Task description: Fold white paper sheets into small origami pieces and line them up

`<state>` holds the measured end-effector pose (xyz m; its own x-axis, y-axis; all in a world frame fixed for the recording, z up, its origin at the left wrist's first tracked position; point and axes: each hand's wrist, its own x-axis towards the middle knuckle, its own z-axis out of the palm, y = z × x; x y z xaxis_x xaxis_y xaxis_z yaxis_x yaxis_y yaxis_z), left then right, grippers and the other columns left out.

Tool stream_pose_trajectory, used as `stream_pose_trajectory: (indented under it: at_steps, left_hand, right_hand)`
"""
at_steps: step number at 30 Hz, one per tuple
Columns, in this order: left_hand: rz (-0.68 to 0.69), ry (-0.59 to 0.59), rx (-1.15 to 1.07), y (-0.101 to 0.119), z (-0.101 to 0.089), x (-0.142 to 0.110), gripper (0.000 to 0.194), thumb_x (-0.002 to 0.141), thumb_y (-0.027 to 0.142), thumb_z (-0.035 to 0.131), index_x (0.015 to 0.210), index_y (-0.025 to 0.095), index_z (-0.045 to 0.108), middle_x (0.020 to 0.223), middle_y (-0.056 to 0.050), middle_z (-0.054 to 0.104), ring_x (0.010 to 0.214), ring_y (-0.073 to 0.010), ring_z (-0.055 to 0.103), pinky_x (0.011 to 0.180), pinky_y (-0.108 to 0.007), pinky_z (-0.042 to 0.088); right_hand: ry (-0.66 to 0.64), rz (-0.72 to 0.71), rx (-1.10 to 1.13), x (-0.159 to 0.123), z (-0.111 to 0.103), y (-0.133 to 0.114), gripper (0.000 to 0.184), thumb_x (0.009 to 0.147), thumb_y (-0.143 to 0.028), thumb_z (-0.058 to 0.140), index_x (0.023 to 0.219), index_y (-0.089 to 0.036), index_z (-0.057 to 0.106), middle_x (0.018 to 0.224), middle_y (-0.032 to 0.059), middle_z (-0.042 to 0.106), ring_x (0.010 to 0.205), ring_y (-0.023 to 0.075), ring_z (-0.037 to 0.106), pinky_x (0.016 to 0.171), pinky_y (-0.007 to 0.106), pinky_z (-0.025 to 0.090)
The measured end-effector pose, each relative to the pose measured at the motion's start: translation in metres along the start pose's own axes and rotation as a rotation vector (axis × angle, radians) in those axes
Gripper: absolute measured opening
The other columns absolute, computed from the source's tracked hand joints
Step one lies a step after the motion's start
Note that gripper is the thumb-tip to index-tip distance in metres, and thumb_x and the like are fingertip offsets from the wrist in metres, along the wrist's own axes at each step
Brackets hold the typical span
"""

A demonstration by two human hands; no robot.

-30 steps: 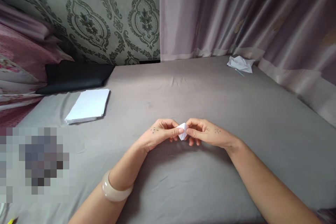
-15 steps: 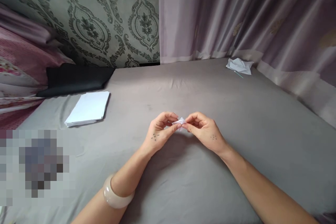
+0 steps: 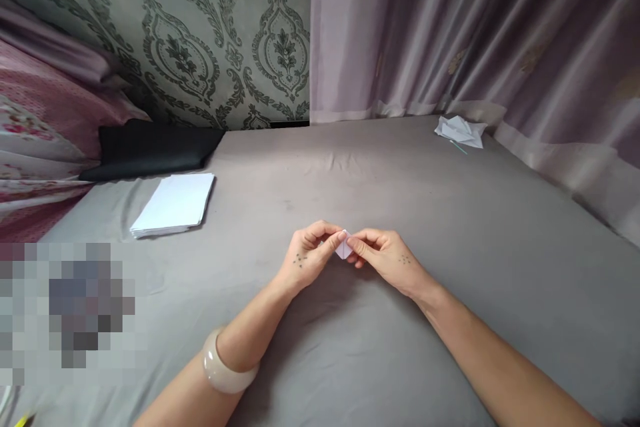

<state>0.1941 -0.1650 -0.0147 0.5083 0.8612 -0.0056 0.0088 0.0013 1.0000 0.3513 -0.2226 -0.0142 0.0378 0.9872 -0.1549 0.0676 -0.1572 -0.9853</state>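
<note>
A small folded piece of white paper (image 3: 344, 251) is pinched between my two hands over the middle of the grey sheet (image 3: 320, 347). It looks like a diamond with a crease down its centre. My left hand (image 3: 315, 250) grips its left side between thumb and fingers, the thumb lying on the near face. On the opposite side my right hand (image 3: 387, 255) holds it the same way, with the fingers curled behind. Both thumbs and fingertips cover much of the paper's edges. A pale bangle (image 3: 227, 371) circles my left forearm.
At the left lies a stack of white paper (image 3: 175, 203), with a black folded cloth or case (image 3: 155, 150) behind it. Folded white papers (image 3: 460, 131) and a thin greenish stick (image 3: 459, 147) rest at the far right by the curtain (image 3: 400, 27). A blurred patch hides the lower left.
The folded paper was tipped so its pointed top showed, and now its flat diamond face is turned towards me. Both hands rose a little, then lowered again, keeping hold of it.
</note>
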Motion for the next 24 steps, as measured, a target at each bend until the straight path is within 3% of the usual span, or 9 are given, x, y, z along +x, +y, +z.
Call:
stream_pose_trajectory:
  at_steps: [5,11,14,17,21,24]
  left_hand:
    - [-0.086,-0.035,-0.058,-0.005,0.003,0.0,0.035,0.082,0.049,0.063,0.085,0.014,0.063,0.068,-0.001,0.061,0.059,-0.0106,0.054,0.059,-0.023,0.045]
    - [-0.06,-0.012,-0.08,-0.015,0.004,0.003,0.033,0.083,0.048,0.062,0.082,0.015,0.059,0.064,0.002,0.056,0.058,-0.0084,0.049,0.055,-0.02,0.037]
    - [-0.087,0.01,-0.136,-0.016,0.005,0.004,0.029,0.084,0.045,0.062,0.088,0.017,0.055,0.06,0.005,0.053,0.055,-0.0078,0.046,0.055,-0.02,0.035]
    - [-0.113,-0.009,-0.12,-0.013,0.003,0.004,0.026,0.087,0.042,0.057,0.098,0.019,0.053,0.061,0.005,0.052,0.055,-0.0087,0.047,0.055,-0.021,0.038]
    - [0.173,-0.006,0.195,-0.003,-0.003,0.0,0.017,0.089,0.028,0.053,0.097,0.018,0.064,0.092,-0.007,0.061,0.085,-0.0157,0.059,0.074,-0.026,0.047]
    - [0.39,-0.022,0.376,0.002,-0.005,-0.004,0.022,0.083,0.017,0.057,0.103,0.021,0.067,0.112,-0.01,0.059,0.105,-0.0207,0.056,0.087,-0.031,0.047]
  right_hand:
    - [0.093,0.026,0.008,0.001,0.005,0.001,0.036,0.076,-0.054,0.067,0.078,-0.017,0.069,0.065,0.0013,0.066,0.058,0.0121,0.06,0.057,0.026,0.051]
    - [0.086,0.04,0.169,0.002,0.012,0.003,0.039,0.075,-0.047,0.071,0.1,-0.019,0.058,0.066,-0.0038,0.062,0.062,0.0111,0.06,0.058,0.024,0.048]
    - [0.098,0.013,0.179,0.003,0.013,0.002,0.034,0.075,-0.044,0.071,0.095,-0.02,0.057,0.064,-0.0058,0.06,0.059,0.009,0.056,0.059,0.024,0.046]
    - [0.11,0.083,0.249,0.007,0.011,0.004,0.032,0.074,-0.042,0.073,0.09,-0.019,0.059,0.066,-0.0041,0.062,0.057,0.0078,0.055,0.055,0.022,0.043]
    - [0.153,0.234,0.425,0.01,0.003,0.008,0.028,0.071,-0.035,0.076,0.089,-0.017,0.065,0.069,-0.0022,0.064,0.056,0.0059,0.055,0.051,0.018,0.042]
    - [0.146,0.309,0.519,0.01,-0.001,0.009,0.024,0.071,-0.032,0.077,0.086,-0.017,0.068,0.068,-0.0016,0.064,0.055,0.0051,0.054,0.049,0.016,0.042]
